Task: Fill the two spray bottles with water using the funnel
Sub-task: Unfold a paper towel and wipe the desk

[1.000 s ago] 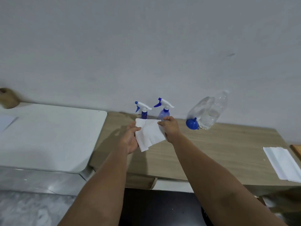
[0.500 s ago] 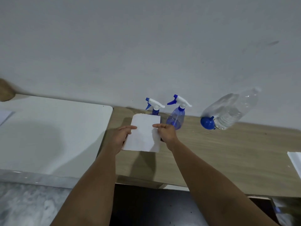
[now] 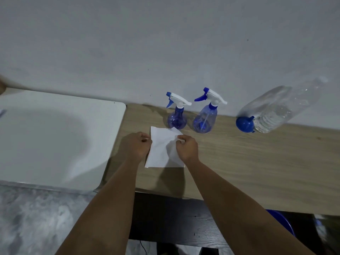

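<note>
Pinching 1 tissue [image 3: 162, 150], 2 hands [image 3: 136, 146] [image 3: 186, 148]; beyond, 2 spray bottles [image 3: 177, 118] [image 3: 205, 119], 1 funnel [image 3: 244, 124].

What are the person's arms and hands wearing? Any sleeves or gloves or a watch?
Nothing at all that shows. The left hand and the right hand are bare, with no gloves and no rings that can be seen. Both forearms are bare right down to the bottom edge of the picture, so no sleeves show. No watch, bracelet or band is on either wrist.
</note>
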A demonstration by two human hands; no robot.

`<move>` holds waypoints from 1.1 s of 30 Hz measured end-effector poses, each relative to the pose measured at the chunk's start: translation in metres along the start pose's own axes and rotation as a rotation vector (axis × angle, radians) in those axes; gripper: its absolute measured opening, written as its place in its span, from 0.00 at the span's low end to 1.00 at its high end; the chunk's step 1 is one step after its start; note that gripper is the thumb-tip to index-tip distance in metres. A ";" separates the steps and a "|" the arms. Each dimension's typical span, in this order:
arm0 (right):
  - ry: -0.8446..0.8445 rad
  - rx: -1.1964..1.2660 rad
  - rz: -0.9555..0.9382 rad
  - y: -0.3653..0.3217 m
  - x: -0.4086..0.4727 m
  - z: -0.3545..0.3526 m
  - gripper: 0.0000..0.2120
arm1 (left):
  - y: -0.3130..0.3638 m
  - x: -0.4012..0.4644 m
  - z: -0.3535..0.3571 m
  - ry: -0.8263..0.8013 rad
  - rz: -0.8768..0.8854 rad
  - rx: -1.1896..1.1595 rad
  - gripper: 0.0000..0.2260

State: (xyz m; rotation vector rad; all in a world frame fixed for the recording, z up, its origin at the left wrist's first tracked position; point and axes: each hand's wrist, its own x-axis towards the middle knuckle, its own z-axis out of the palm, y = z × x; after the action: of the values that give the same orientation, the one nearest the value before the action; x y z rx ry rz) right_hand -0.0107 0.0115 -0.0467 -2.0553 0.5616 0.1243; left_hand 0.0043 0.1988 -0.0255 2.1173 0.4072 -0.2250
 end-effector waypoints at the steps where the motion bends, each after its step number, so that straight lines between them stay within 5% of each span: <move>1: 0.010 -0.033 -0.009 0.000 -0.002 -0.001 0.14 | -0.003 0.000 0.004 0.032 0.094 0.149 0.07; 8: 0.040 -0.697 -0.332 0.010 -0.023 0.006 0.28 | -0.036 -0.003 0.022 -0.003 0.565 0.797 0.25; 11: -0.174 -0.772 -0.536 0.025 -0.018 0.017 0.34 | -0.046 0.000 0.024 -0.095 0.568 0.937 0.29; 14: -0.310 -0.833 -0.589 0.033 -0.008 0.027 0.33 | -0.057 0.006 0.027 -0.138 0.573 0.965 0.32; 33: -0.220 -0.926 -0.585 0.053 0.007 0.025 0.36 | -0.067 0.011 0.039 -0.101 0.644 0.979 0.34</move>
State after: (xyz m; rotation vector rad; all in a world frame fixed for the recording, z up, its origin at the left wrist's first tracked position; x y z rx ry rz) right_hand -0.0245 0.0073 -0.1040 -2.9543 -0.3340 0.2955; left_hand -0.0107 0.2022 -0.1028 3.0285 -0.5838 -0.1607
